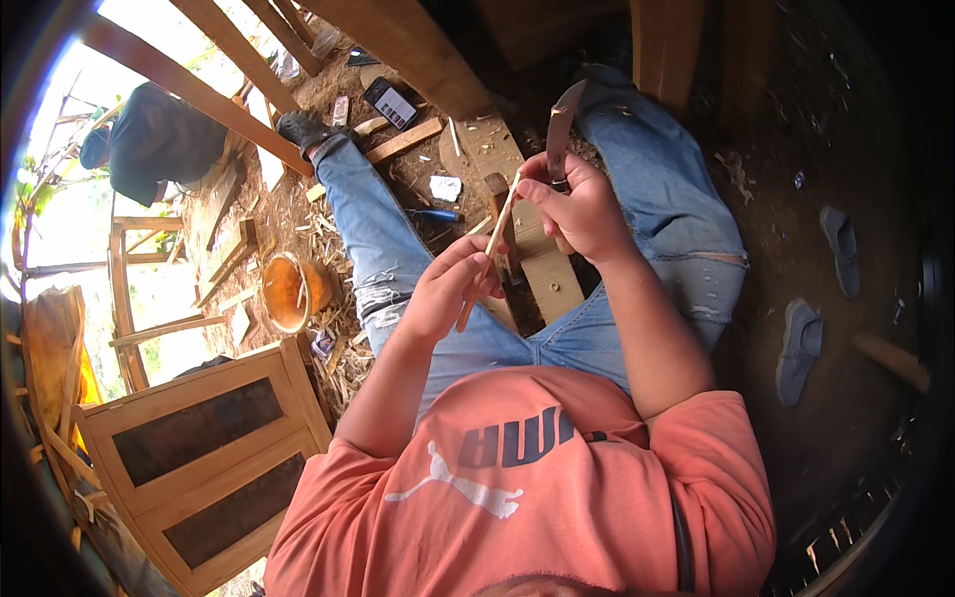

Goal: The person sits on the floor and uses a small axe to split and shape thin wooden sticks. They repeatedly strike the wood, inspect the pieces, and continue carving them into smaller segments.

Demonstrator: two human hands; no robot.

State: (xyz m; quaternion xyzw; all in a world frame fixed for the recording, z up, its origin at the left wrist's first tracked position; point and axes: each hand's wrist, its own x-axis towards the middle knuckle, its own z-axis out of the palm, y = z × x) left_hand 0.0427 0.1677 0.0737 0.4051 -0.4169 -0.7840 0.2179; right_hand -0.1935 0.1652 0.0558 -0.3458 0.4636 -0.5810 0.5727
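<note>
While a wooden cabinet door [204, 453] and an orange bowl [288, 291] lie at the far left, a thin wooden stick [489, 261] is pinched in the closed left hand [445, 289] above the lap. Just right, a curved knife [560, 129] is gripped by the clenched right hand [580, 207], its blade against the stick's upper end. 2 grey shoes [799, 343] are seen farthest right.

Dirt floor [856, 149] strewn with wood shavings [333, 348], a bowl [288, 291], grey shoes [799, 348]
</note>
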